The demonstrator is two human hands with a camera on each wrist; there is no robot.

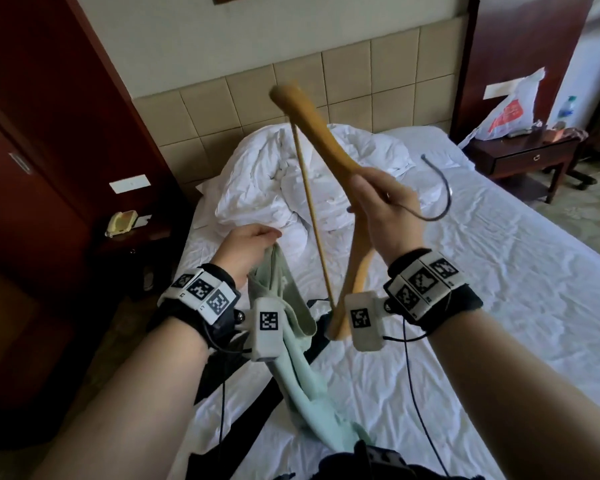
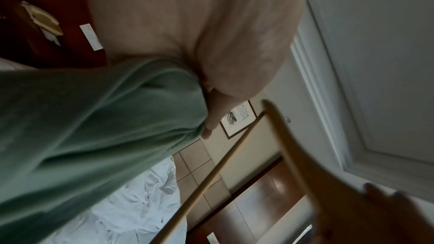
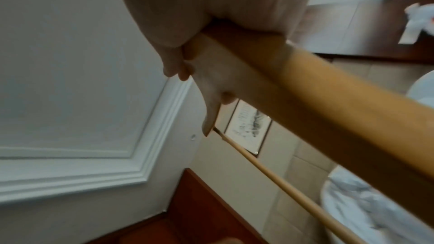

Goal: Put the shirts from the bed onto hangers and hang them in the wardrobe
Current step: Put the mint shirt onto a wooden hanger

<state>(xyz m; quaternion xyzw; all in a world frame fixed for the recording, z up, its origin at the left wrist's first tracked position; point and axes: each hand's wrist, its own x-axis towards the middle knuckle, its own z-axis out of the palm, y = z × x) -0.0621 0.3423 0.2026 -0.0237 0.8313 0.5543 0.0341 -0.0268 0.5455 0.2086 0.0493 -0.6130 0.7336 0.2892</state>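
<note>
My right hand [image 1: 381,206] grips a wooden hanger [image 1: 317,129] at its middle and holds it upright over the bed, its dark metal hook [image 1: 442,188] pointing right. The right wrist view shows the fingers [image 3: 185,66] wrapped round the hanger's wooden arm [image 3: 328,110]. My left hand [image 1: 253,244] pinches a pale green shirt [image 1: 302,362] at its top edge; the cloth hangs down to the bed between my arms. In the left wrist view the green shirt [image 2: 94,127] fills the lower left under the fingers [image 2: 211,118], with the hanger [image 2: 305,164] to the right.
The bed [image 1: 499,306] has a white sheet and a rumpled white duvet [image 1: 291,174] by the headboard. Dark clothing [image 1: 326,327] lies under the shirt near the bed's near edge. A dark red wardrobe [image 1: 32,150] stands left. A nightstand [image 1: 530,157] with a plastic bag stands right.
</note>
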